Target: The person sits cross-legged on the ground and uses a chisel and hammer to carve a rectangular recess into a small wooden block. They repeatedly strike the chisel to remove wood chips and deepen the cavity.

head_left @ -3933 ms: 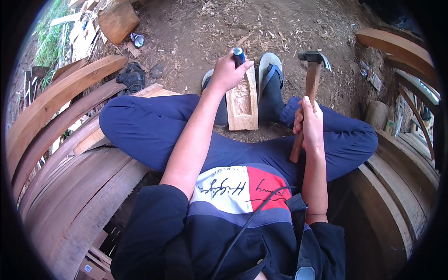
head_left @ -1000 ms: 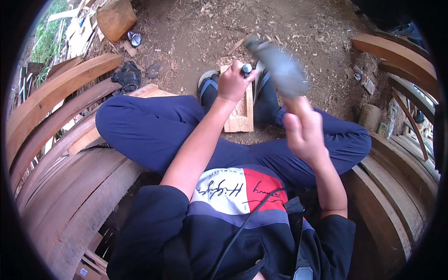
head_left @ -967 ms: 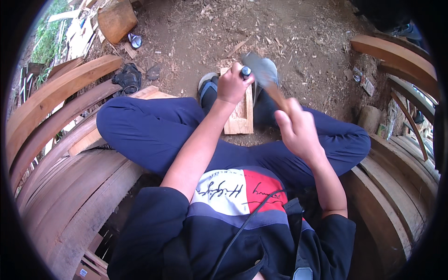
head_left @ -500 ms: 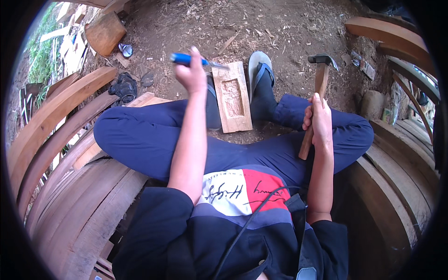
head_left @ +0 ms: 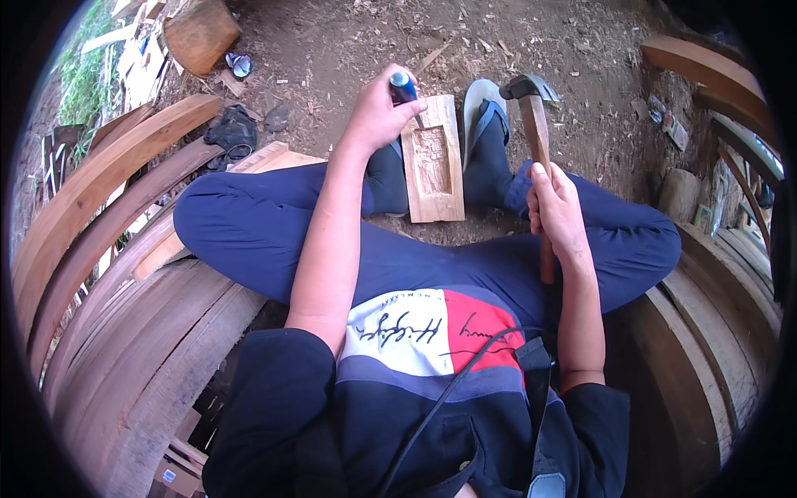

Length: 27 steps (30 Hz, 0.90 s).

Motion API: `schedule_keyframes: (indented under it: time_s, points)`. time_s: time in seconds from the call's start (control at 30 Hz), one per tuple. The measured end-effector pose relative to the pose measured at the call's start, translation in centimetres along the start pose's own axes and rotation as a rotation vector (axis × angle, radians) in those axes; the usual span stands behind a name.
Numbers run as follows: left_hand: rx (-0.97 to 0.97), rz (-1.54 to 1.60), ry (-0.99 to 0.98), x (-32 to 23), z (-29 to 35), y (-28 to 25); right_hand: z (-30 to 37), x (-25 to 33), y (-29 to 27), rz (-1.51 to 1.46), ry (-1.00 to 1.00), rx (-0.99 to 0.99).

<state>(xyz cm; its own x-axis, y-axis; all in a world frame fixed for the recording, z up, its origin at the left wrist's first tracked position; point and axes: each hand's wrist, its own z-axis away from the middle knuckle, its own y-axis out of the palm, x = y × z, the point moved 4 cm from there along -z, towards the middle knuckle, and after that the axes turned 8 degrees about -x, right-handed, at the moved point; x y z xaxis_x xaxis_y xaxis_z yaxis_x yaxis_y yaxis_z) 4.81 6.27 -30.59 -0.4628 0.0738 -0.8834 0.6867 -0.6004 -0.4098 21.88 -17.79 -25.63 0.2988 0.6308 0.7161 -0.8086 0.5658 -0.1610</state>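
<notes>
Between my feet lies a pale wooden block with a rectangular hollow cut into it, its floor rough and chipped. My left hand is closed round the blue handle of a chisel, held upright over the block's far left part. The blade points down at the hollow's far end; whether its tip touches the wood I cannot tell. My right hand grips the wooden handle of a claw hammer above my right leg. The hammer's dark metal head is up, to the right of the block and apart from the chisel.
Curved wooden pieces and planks flank me on the left, with more boards on the right. A wood stump and a crumpled wrapper lie far left. Wood chips litter the dirt floor. A dark cord hangs across my shirt.
My left hand has moved right and turned the chisel from lying sideways to upright over the block. The hammer has shifted left, its head nearer the block.
</notes>
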Motion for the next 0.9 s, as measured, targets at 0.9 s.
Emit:
schedule_keyframes:
  time_s: [0.9]
  points:
    - [-0.245,-0.201,0.165,-0.3,1.9,0.7,1.0,1.6,1.9,0.120,-0.078,0.085]
